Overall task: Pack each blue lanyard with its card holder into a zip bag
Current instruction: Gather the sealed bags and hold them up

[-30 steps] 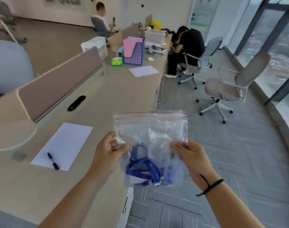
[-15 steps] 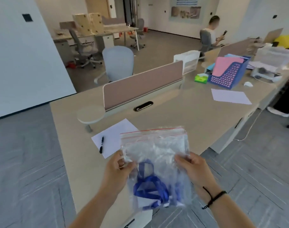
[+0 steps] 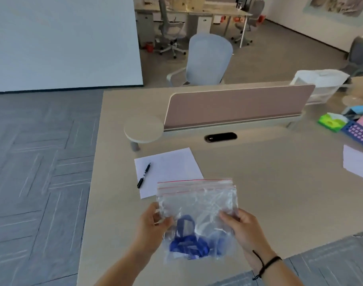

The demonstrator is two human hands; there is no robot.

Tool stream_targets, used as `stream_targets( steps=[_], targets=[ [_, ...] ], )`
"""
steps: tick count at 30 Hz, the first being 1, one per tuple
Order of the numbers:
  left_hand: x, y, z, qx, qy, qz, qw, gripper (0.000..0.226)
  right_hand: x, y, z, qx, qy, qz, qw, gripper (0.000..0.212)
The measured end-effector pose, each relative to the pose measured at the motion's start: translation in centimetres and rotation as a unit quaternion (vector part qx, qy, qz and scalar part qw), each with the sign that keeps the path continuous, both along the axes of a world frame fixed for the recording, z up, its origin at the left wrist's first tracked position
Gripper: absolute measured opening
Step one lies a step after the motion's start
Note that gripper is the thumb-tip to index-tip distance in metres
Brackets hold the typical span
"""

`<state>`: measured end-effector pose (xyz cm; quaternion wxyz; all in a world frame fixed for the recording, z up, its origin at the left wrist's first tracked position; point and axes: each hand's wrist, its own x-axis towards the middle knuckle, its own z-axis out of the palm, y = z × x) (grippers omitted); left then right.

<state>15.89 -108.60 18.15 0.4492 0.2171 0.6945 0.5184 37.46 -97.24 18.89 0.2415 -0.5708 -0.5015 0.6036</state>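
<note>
Office desk | left hand, right hand pinch zip bag sides | blue lanyard inside

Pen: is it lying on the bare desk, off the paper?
No. The pen lies on the white sheet of paper, near its left edge, beyond the zip bag.

Single head-worn view, forward and down over the desk, close to hands

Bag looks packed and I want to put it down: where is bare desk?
Bare desk lies right of the paper with its pen, before the divider. Far right is crowded: tissue box, blue file basket.
</note>
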Motion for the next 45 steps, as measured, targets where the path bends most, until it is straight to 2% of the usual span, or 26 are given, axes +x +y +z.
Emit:
stream_targets(
  steps=[3, 7, 9, 12, 18, 26, 28, 30, 31, 33, 35, 39, 43, 45],
  targets=[
    [-0.6, 2.1, -1.1, -0.028, -0.019, 0.03, 0.999, 0.017, -1.4, 3.4, -1.0, -0.009, -0.024, 0.032, 0.999, 0.011],
    [-1.7, 5.1, -2.5, -0.097, -0.07, 0.047, 0.992, 0.018, -3.1, 8.8, -3.1, -0.006, -0.08, 0.13, 0.988, 0.01],
    [-1.9, 6.3, -3.1, -0.119, -0.074, 0.067, 0.988, 0.019, -4.0, 11.4, -4.5, -0.021, -0.095, 0.161, 0.982, 0.018],
    [-2.7, 8.2, -4.2, -0.134, -0.058, 0.102, 0.984, 0.018, -5.4, 14.2, -6.5, -0.049, -0.095, 0.188, 0.976, 0.039],
    [-6.0, 13.7, -9.1, -0.162, -0.013, 0.131, 0.978, 0.023, -9.8, 19.6, -11.9, -0.086, -0.083, 0.184, 0.976, 0.06],
    [-8.6, 17.3, -15.7, -0.205, 0.074, 0.126, 0.968, 0.033, -13.5, 23.3, -17.1, -0.057, -0.133, 0.205, 0.968, 0.069],
    [-8.8, 17.3, -16.7, -0.213, 0.096, 0.123, 0.965, 0.041, -13.8, 23.4, -17.4, -0.054, -0.144, 0.203, 0.967, 0.061],
    [-8.9, 17.1, -17.4, -0.221, 0.11, 0.127, 0.961, 0.047, -13.9, 23.4, -17.6, -0.048, -0.165, 0.198, 0.965, 0.031],
    [-8.9, 17.1, -17.7, -0.225, 0.123, 0.132, 0.957, 0.048, -13.9, 23.3, -17.7, -0.041, -0.167, 0.198, 0.965, 0.031],
    [-8.6, 17.1, -17.8, -0.232, 0.152, 0.143, 0.95, 0.051, -14.0, 23.1, -18.0, -0.012, -0.177, 0.205, 0.962, 0.046],
    [-8.1, 17.4, -17.9, -0.244, 0.183, 0.143, 0.942, 0.049, -14.2, 23.0, -18.1, 0.014, -0.183, 0.207, 0.961, 0.047],
    [-7.1, 17.6, -17.5, -0.294, 0.264, 0.116, 0.911, 0.045, -14.3, 23.1, -18.6, 0.02, -0.191, 0.208, 0.959, 0.041],
    [-6.8, 16.8, -16.5, -0.31, 0.302, 0.114, 0.894, 0.037, -13.6, 23.1, -17.4, 0.021, -0.224, 0.198, 0.954, 0.019],
    [-6.8, 16.3, -15.7, -0.295, 0.292, 0.121, 0.902, 0.035, -12.9, 23.2, -16.3, 0.062, -0.238, 0.21, 0.946, 0.031]
  ],
)
